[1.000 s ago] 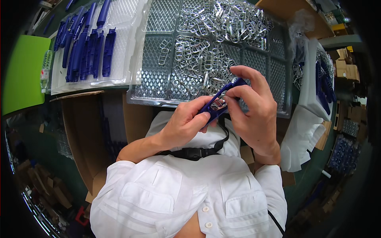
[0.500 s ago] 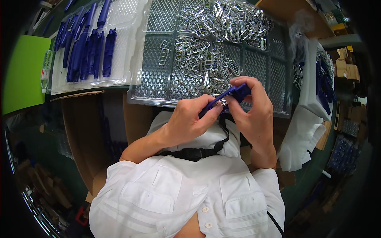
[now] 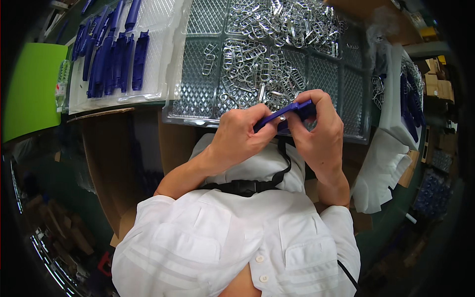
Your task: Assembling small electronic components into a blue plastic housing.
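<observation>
Between my two hands is a long blue plastic part [image 3: 292, 107], tilted up toward the right. My left hand [image 3: 242, 129] pinches its lower left end between thumb and fingers. Around its wider right end, my right hand [image 3: 319, 129] is closed, thumb pressed against the near side. A bit of shiny metal shows at the part's middle, mostly hidden by my fingers. Just beyond the hands, many loose metal loop-shaped pieces [image 3: 262, 67] lie heaped in a clear compartmented tray [image 3: 195, 106].
More blue plastic parts [image 3: 115, 62] lie on a white tray [image 3: 153, 84] at far left, beside a clear bottle [image 3: 62, 85] and a green panel [image 3: 32, 89]. An open cardboard box [image 3: 106, 168] stands below. At right, a white container [image 3: 396, 116] holds blue and metal parts.
The blue part has turned in my hands, so a narrower edge of it faces up and less metal shows. Both hands keep their hold. The whole view has shifted slightly.
</observation>
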`<state>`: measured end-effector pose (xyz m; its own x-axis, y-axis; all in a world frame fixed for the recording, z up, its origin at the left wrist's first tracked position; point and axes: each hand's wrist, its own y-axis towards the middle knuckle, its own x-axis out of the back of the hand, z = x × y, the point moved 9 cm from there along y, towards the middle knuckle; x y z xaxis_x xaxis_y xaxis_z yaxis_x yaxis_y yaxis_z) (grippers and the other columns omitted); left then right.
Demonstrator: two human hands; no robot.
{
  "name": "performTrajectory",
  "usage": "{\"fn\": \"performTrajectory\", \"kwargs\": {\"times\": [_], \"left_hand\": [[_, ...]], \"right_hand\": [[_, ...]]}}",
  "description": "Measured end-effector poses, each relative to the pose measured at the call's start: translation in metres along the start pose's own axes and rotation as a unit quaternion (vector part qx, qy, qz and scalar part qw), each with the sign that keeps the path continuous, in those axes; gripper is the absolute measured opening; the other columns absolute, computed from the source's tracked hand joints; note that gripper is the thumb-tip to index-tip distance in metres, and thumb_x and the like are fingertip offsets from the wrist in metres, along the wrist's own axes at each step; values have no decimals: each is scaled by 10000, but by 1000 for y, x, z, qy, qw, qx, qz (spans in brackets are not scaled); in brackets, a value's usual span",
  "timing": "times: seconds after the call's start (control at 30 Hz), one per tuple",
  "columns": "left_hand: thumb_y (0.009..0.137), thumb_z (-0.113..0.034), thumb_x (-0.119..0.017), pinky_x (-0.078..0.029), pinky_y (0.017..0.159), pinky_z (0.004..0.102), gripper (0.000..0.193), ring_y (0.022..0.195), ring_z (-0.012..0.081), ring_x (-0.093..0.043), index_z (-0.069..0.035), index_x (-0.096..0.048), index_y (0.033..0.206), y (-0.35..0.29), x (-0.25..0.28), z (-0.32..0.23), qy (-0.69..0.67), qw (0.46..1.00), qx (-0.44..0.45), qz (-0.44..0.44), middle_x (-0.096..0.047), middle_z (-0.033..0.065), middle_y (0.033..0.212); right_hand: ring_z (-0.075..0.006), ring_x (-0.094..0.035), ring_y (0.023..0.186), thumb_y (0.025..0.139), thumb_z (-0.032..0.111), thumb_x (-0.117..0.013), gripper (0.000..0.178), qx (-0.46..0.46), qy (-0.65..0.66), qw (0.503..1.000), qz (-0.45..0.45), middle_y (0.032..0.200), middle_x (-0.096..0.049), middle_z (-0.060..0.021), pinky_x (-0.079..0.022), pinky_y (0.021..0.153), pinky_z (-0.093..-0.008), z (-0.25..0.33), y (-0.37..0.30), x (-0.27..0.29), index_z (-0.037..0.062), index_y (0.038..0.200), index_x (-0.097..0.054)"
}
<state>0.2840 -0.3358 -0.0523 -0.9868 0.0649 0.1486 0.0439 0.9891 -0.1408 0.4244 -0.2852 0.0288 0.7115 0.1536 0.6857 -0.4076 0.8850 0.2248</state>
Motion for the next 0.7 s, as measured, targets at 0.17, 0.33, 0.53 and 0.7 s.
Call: {"fn": "performTrajectory", "kwargs": {"times": [0.17, 0.33, 0.53, 0.7], "left_hand": [[956, -152, -744, -523, 725, 320, 344, 770, 192, -659, 22, -681, 1246, -14, 17, -57, 62, 983, -168, 45, -691, 100, 913], [926, -71, -758, -543, 883, 336, 420, 998, 257, -690, 42, -673, 1321, -24, 34, -71, 37, 974, -218, 41, -702, 165, 1144], [758, 59, -849, -555, 910, 350, 554, 1086, 257, -683, -2, -703, 1289, -17, 55, -80, 67, 962, -259, -56, -676, 163, 1218], [802, 9, -861, -572, 874, 352, 509, 1051, 273, -687, -5, -687, 1280, -5, 67, -92, 102, 953, -270, -91, -668, 152, 1189]], "right_hand": [[-183, -678, 906, 759, -160, -748, 410, 92, 241, 963, -74, 1065, -702, -125, -555, 794, -298, -4, 0, 25, 38, 1087, -604], [-233, -691, 941, 721, -203, -704, 460, 145, 260, 950, -91, 1136, -692, -196, -575, 849, -330, -7, -10, 47, 26, 1106, -601], [-229, -716, 995, 745, -167, -697, 472, 47, 116, 988, -85, 1229, -712, -155, -562, 805, -309, -25, 3, 48, 14, 1175, -623], [-339, -674, 940, 797, 45, -823, 408, 69, -171, 982, 48, 1135, -684, -119, -575, 803, -397, -44, -1, 21, 16, 1173, -669]]}}
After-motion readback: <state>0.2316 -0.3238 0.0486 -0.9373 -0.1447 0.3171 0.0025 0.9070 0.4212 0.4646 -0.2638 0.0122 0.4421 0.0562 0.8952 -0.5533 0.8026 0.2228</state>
